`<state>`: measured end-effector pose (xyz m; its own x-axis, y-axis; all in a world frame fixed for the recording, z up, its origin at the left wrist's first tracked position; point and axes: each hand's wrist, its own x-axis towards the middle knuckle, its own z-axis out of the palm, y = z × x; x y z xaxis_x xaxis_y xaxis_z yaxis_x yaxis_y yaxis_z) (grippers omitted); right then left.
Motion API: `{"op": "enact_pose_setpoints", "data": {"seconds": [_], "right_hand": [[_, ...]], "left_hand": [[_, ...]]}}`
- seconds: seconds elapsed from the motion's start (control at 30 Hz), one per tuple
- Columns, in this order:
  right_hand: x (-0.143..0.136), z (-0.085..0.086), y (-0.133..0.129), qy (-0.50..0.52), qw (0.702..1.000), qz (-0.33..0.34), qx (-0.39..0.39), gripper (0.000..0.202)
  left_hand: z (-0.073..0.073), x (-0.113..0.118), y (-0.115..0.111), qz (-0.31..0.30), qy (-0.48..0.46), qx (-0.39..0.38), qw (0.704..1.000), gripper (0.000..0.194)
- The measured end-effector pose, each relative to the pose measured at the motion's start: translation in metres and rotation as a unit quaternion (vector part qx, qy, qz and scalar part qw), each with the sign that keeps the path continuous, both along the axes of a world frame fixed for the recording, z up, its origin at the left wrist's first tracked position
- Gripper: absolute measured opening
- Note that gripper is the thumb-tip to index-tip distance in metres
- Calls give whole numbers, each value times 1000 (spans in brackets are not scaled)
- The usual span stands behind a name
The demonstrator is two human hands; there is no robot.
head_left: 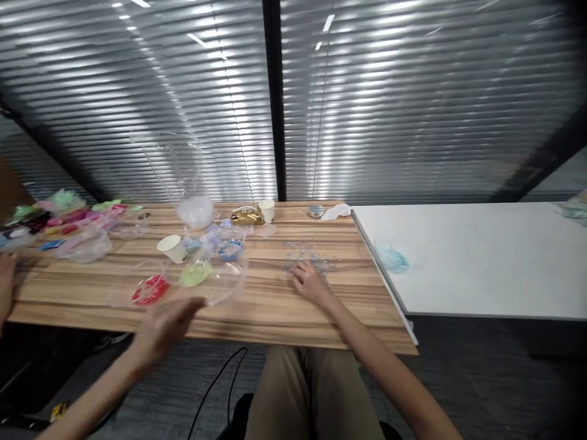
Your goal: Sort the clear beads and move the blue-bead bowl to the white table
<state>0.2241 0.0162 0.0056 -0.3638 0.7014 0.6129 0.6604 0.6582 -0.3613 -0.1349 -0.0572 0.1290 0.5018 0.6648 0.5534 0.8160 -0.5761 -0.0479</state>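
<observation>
My left hand (167, 327), blurred by motion, is pinched at the near rim of a clear round plastic dish (225, 282) above the front of the table. A yellow-green patch (196, 274) shows at the dish's left side; whether it lies in the dish or behind it I cannot tell. My right hand (310, 282) rests on the wood with fingers bent down at a scatter of small clear-bluish bits (305, 252). Its fingertips touch the scatter, and what lies under them is hidden. Red material (150, 289) sits in another clear dish at the left, and blue material (229, 249) in one behind.
Paper cups (172, 248), a gold packet (246, 215), a bag of white material (196, 211), a small round tin (315, 211) and white tissue (337, 211) stand behind. Coloured packs (68, 211) crowd the left. Another person's hand (5, 284) is there. Blue material (392, 259) lies on the white table.
</observation>
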Motion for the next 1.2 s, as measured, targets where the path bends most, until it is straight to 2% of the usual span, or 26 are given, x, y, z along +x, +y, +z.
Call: {"op": "enact_pose_setpoints", "data": {"seconds": [0.03, 0.07, 0.1, 0.17, 0.3, 0.37, 0.4, 0.43, 0.47, 0.5, 0.53, 0.57, 0.6, 0.7, 0.83, 0.97, 1.07, 1.2], "right_hand": [[1, 0, -1, 1, 1000, 8, -4, 16], [3, 0, -3, 0, 1000, 15, -7, 14], [3, 0, -5, -1, 1000, 22, -9, 13], [4, 0, -8, -7, 999, 32, -14, 10], [2, -2, -9, -23, 998, 46, -23, 5], [1, -3, -8, -27, 998, 55, -27, 5], [0, -3, -7, -27, 997, 60, -30, 7], [-1, -4, -6, -26, 997, 64, -32, 8], [-2, -5, -5, -23, 997, 68, -34, 10], [-4, -6, -5, -18, 997, 72, -36, 11], [-5, -7, -4, -10, 996, 74, -39, 12], [-6, -8, -4, 0, 996, 76, -42, 12], [-7, -8, -4, 14, 996, 77, -45, 13], [-7, -7, -6, 69, 994, 70, -56, 16], [-5, 1, -12, 154, 983, 64, -74, 18], [-3, 11, -17, 185, 969, 123, -109, 22], [-3, 16, -17, 202, 955, 167, -137, 27], [-4, 20, -16, 246, 933, 200, -172, 34]], "left_hand": [[-16, 14, -12, -54, 11, -28, 998, 20], [-29, 28, -19, -75, 19, -66, 995, 23], [-40, 39, -22, -76, 10, -99, 992, 25], [-53, 55, -17, -23, -13, -188, 982, 20], [-57, 66, -3, 17, -44, -206, 977, 21], [-54, 71, -7, 39, -114, -232, 965, 29], [-52, 75, -13, 50, -171, -256, 950, 32], [-51, 81, -19, 58, -243, -292, 923, 32], [-49, 88, -26, 64, -328, -330, 883, 29], [-49, 96, -32, 64, -410, -380, 827, 23], [-50, 106, -37, 59, -502, -438, 743, 20], [-53, 116, -39, 53, -592, -496, 633, 21], [-57, 127, -39, 53, -616, -514, 595, 24], [-75, 159, -25, 56, -657, -541, 522, 22], [-94, 197, 10, 49, -691, -567, 446, 19], [-95, 223, 34, 23, -707, -581, 402, 27], [-89, 223, 38, 11, -706, -594, 386, 28], [-77, 206, 33, 5, -692, -611, 384, 15]]}}
